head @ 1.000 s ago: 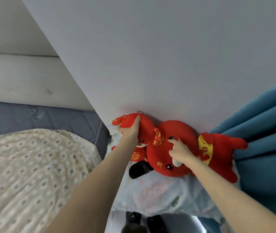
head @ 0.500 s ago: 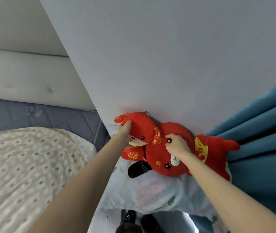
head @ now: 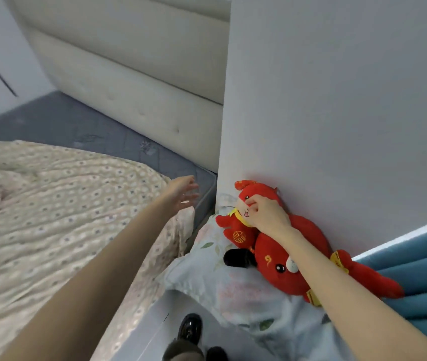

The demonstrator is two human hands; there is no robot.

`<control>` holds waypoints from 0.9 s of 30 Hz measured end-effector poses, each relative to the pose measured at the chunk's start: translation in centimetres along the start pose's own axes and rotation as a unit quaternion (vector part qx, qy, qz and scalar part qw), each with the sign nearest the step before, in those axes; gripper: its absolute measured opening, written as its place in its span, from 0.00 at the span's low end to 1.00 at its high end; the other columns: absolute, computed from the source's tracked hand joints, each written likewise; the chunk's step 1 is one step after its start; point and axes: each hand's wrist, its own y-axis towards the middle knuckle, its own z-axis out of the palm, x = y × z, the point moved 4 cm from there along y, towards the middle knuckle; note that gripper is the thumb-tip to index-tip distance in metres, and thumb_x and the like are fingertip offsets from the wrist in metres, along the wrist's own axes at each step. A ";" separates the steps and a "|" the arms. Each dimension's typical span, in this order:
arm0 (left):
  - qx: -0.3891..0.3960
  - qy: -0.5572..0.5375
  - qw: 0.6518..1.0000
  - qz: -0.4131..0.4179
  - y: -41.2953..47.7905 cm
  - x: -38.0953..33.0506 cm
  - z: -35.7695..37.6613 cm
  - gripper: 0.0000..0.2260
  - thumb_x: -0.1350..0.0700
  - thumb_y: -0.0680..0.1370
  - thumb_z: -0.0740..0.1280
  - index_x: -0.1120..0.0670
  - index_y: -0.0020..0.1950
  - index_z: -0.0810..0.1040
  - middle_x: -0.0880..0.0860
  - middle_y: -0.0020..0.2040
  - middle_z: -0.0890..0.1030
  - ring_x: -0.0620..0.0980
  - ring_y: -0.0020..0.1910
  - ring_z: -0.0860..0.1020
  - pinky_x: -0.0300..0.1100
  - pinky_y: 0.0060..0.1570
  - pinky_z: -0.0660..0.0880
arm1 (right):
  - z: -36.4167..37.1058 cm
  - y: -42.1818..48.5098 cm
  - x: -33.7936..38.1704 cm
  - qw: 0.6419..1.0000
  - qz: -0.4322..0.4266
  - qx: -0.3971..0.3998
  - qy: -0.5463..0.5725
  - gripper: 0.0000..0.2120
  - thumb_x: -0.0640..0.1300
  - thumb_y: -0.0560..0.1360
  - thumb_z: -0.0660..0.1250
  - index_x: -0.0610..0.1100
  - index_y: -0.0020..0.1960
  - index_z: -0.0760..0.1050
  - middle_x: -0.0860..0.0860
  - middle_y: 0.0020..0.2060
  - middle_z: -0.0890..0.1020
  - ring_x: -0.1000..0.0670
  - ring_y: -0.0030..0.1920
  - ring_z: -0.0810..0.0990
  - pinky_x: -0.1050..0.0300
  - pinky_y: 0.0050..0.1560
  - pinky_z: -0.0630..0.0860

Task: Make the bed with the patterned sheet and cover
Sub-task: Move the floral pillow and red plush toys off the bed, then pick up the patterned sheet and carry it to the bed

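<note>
Now the right hand (head: 267, 217) is gripping the small red toy (head: 248, 204) against the wall (head: 337, 100), where before it pressed the bigger toy (head: 285, 267) beneath it. The left hand (head: 182, 192), having let go, is reaching spread-fingered over the patterned cover (head: 51, 204), bare mattress (head: 103, 134) beyond.

A: What's to your left?
B: Sheet (head: 51, 217) lies on the mattress (head: 97, 131), headboard (head: 134, 82) behind it.

A: And right?
B: Pillow (head: 207, 277) beside the bed, w/ two plush toys on it against the wall (head: 337, 100): small toy (head: 243, 225) left of big toy (head: 280, 272). Curtain (head: 420, 269) far right. Your shoes (head: 190, 327) below, on the floor.
</note>
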 end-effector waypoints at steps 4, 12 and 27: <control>-0.057 -0.036 0.998 0.020 -3.9 1.6 -7.1 0.06 0.55 0.81 0.59 0.52 0.52 0.75 0.52 0.57 0.76 0.50 0.47 0.78 0.46 0.54 0.72 | 1.4 -1.6 4.8 0.998 -0.064 0.021 -0.008 0.15 0.42 0.80 0.54 0.50 0.61 0.75 0.49 0.56 0.81 0.47 0.54 0.78 0.57 0.45 0.71; -0.202 -0.133 0.969 0.051 -15.0 7.3 -22.3 0.13 0.57 0.80 0.58 0.52 0.63 0.74 0.48 0.51 0.79 0.51 0.49 0.79 0.44 0.50 0.74 | 7.2 -6.3 17.7 0.969 -0.215 0.120 -0.016 0.13 0.43 0.80 0.56 0.50 0.61 0.74 0.50 0.57 0.79 0.47 0.54 0.77 0.54 0.49 0.73; -0.398 -0.265 0.877 0.049 -38.3 25.9 -50.5 0.11 0.56 0.81 0.57 0.51 0.59 0.75 0.50 0.55 0.81 0.49 0.48 0.80 0.41 0.49 0.74 | 27.1 -23.9 43.9 0.883 -0.390 0.258 -0.042 0.12 0.44 0.79 0.59 0.52 0.58 0.77 0.52 0.49 0.82 0.49 0.49 0.81 0.49 0.51 0.79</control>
